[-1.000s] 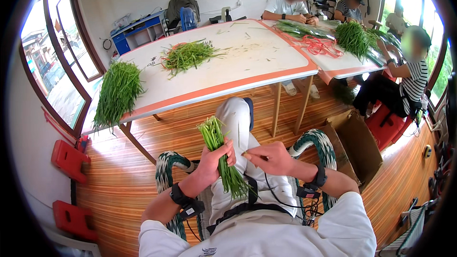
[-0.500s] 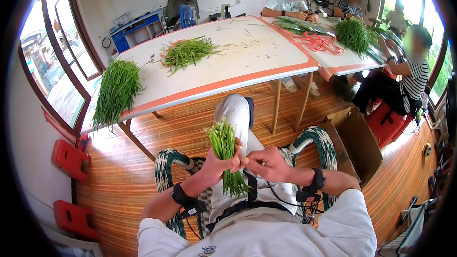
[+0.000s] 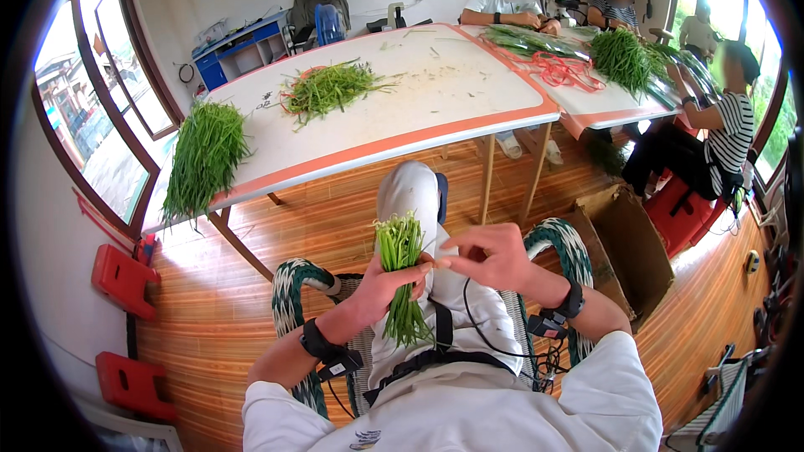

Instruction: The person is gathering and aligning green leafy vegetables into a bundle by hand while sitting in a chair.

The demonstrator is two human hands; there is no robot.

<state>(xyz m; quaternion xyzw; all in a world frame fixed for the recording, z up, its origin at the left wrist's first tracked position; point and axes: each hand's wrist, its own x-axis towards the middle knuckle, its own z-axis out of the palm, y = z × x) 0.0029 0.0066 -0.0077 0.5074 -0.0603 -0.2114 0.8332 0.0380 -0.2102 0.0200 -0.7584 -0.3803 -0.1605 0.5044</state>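
Observation:
Upright over my lap is a bunch of green chives (image 3: 400,243), pale cut ends at the top and leaves hanging down. My left hand (image 3: 394,286) wraps round its middle, thumb across the front. Just right of the bunch, my right hand (image 3: 490,258) is held with thumb and index finger close together, slightly apart from the left thumb. Whether a thin strand is between those fingertips is too small to make out. A large heap of chives (image 3: 205,159) lies on the near left corner of the white table (image 3: 402,130), and a smaller loose pile (image 3: 331,92) lies further in.
Red ribbons (image 3: 561,69) and more chives (image 3: 620,57) lie on the right-hand table, where several people sit working. An open cardboard box (image 3: 624,243) stands on the floor to my right. Red stools (image 3: 126,280) line the left wall. Woven chair arms (image 3: 297,297) flank me.
My right hand has drawn away from the left thumb, rising slightly to the right. The bunch has shifted a little right in my left hand, which stays closed round it.

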